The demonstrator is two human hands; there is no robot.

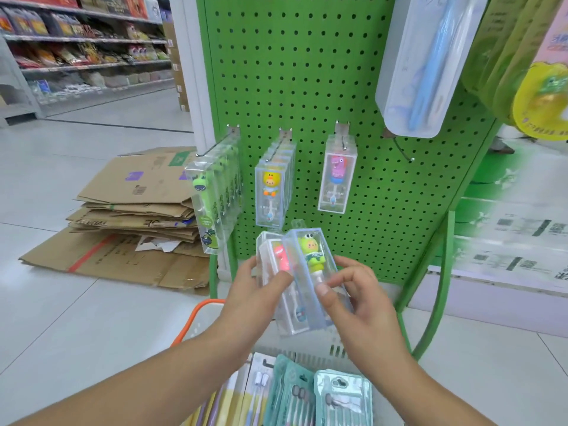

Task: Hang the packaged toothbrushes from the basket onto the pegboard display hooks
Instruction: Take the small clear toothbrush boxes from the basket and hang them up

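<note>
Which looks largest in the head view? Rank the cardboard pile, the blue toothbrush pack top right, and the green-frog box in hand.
1. Cardboard pile.
2. Blue toothbrush pack, though nearness to the camera inflates it.
3. Green-frog box, held by both the left hand and right hand.

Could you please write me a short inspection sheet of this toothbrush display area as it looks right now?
Surface: green pegboard, upright, hooks in a row.
Job's things: green-figure box and pink-figure box held in front of the board; green frog boxes, duck boxes and one pink box already hung; one bare hook; basket below with flat toothbrush packs.
Clutter: flattened cardboard on the floor.
Grips: left hand holds the pink-figure box; right hand pinches the green-figure box.
Cables: nothing seen.
Surroundings: store shelves of packaged goods, tiled floor.
</note>
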